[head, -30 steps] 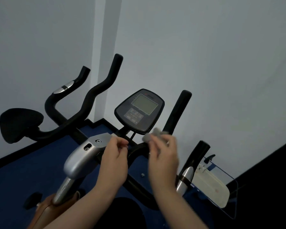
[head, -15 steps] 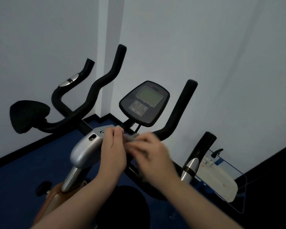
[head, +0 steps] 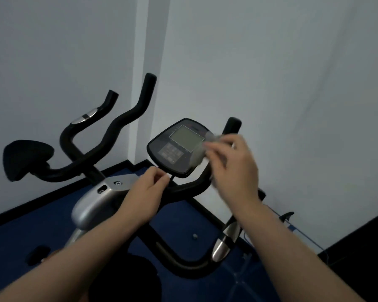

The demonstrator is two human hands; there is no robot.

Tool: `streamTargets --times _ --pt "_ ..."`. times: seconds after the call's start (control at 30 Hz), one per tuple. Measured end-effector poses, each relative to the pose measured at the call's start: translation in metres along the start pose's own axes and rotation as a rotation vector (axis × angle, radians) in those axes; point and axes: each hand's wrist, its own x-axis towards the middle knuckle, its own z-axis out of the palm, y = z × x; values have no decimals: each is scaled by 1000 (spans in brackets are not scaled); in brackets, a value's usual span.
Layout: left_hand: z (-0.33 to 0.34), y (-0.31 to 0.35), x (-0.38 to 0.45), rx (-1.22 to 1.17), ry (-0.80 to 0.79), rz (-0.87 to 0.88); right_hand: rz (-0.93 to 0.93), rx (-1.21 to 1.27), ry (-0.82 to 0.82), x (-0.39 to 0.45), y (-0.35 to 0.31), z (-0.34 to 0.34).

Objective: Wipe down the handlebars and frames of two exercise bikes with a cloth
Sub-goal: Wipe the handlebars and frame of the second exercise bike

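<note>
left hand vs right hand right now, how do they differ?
The right hand is raised beside the console and pinches a grey cloth; the left hand sits lower, below the console, and holds no cloth. The right hand is motion-blurred; the left hand is sharper. Both are bare, fingers curled, over the handlebar.

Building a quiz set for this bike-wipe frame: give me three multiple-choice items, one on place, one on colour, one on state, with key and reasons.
1. Where is the cloth?
A. on the seat
B. at the console's right edge
C. on the floor

2. What colour is the floor?
A. blue
B. red
C. green

3. What is the left hand doing?
A. holding the cloth
B. gripping a handlebar end
C. curled below the console, holding no cloth

Key: 1 B, the right hand holds the cloth against the console. 2 A, blue shows beneath the bike. 3 C, its fingers curl just under the console; whether they pinch something is unclear.
</note>
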Motion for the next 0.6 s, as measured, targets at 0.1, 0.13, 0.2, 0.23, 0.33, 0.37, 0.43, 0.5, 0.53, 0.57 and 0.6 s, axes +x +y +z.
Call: streamTargets --times 0.1,0.13,0.2,0.23,0.33,0.37,0.43,0.5,0.53,0.57,0.6 --pt "26 21 11 119 -57 49 -79 -301 -18 31 16 -4" --pt "34 24 13 177 -49 53 -42 -306 -70 29 18 4" --pt "42 24 15 359 1 34 93 -253 -183 5 19 24" --pt "43 22 13 428 28 33 107 -260 -215 -7 19 31" --pt "41 14 6 491 89 96 116 -105 -243 -3 22 27" --pt "41 14 4 513 96 113 86 -92 -185 6 23 20" --pt "42 14 1 534 113 124 -8 -194 19 23 25 9" --pt "43 15 0 579 121 142 -10 -299 37 19 23 12" --pt "43 15 0 593 122 146 22 -312 -8 6 21 20" --pt "42 15 1 578 121 136 87 -260 -52 -10 21 30" --pt "40 14 3 539 113 113 179 -168 -84 -24 19 35"
